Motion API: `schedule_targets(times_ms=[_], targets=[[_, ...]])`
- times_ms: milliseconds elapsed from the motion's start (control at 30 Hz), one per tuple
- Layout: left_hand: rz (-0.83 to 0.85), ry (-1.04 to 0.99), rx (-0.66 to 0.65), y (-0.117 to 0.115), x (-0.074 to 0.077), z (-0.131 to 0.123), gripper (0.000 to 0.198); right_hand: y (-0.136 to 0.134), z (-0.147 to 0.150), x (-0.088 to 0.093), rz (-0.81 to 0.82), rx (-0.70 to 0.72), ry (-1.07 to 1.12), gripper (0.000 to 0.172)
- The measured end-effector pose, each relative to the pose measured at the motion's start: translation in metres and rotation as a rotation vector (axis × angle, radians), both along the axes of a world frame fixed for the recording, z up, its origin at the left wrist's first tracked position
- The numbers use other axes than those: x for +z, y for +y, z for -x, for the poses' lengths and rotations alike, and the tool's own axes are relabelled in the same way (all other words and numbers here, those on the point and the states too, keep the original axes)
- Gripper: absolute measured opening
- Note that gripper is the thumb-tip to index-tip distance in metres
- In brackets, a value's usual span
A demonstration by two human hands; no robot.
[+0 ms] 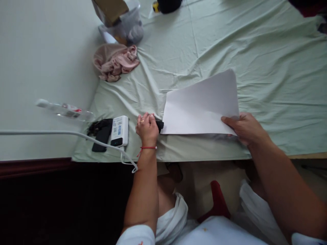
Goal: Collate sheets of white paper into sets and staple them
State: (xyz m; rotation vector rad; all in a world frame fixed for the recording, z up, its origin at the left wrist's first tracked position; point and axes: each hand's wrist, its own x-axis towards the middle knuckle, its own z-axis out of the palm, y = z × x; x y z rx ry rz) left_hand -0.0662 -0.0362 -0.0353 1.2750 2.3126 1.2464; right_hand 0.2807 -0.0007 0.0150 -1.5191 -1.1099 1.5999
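Note:
My right hand (245,127) pinches the lower right corner of a white sheet of paper (199,109), thumb on top. The sheet's far right corner is raised off the cloth, and something partly hidden shows under its near edge. My left hand (148,129), wearing a ring and a red string bracelet, is closed over a small black object (160,126). Only the object's right end shows, close against the paper's left edge; its kind is covered by my fingers.
Left of my left hand lie a white power bank (120,129) with a cable (76,133) and a black phone-like slab (101,139). A clear plastic bottle (68,111) is by the wall. Farther back are pink cloth (117,63) and a plastic container (129,25).

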Motion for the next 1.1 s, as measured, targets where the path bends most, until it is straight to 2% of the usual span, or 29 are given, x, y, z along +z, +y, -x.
schedule_targets(times_ms=[67, 167, 400, 533, 633, 733, 900, 1000, 1100], targets=[[0.0, 0.057, 0.085, -0.001, 0.002, -0.006, 0.024, 0.001, -0.001, -0.001, 0.001, -0.013, -0.002, 0.034], [0.039, 0.054, 0.087, -0.001, 0.009, -0.014, 0.025, 0.001, -0.001, 0.0, 0.009, -0.041, -0.006, 0.031], [0.364, 0.308, 0.118, -0.004, 0.026, -0.03, 0.045, 0.002, 0.0, 0.002, 0.035, -0.111, -0.037, 0.022], [0.364, 0.437, 0.066, -0.01, 0.025, -0.036, 0.047, 0.004, 0.001, -0.001, 0.027, -0.134, -0.001, 0.022], [0.344, 0.435, 0.068, -0.012, 0.023, -0.036, 0.046, 0.005, 0.002, -0.005, -0.054, -0.146, 0.081, 0.012], [0.304, 0.411, 0.108, -0.01, 0.02, -0.033, 0.044, 0.004, 0.003, -0.005, -0.086, -0.154, 0.122, 0.009], [0.196, 0.388, 0.226, -0.008, 0.017, -0.025, 0.037, 0.003, -0.001, 0.0, -0.062, -0.197, 0.045, 0.019], [-0.029, 0.397, 0.217, -0.007, 0.019, -0.024, 0.032, 0.007, -0.012, 0.003, -0.074, -0.284, 0.072, 0.014], [-0.317, 0.329, 0.081, -0.009, 0.025, -0.032, 0.033, 0.012, -0.028, 0.006, -0.097, -0.412, 0.198, 0.014]])
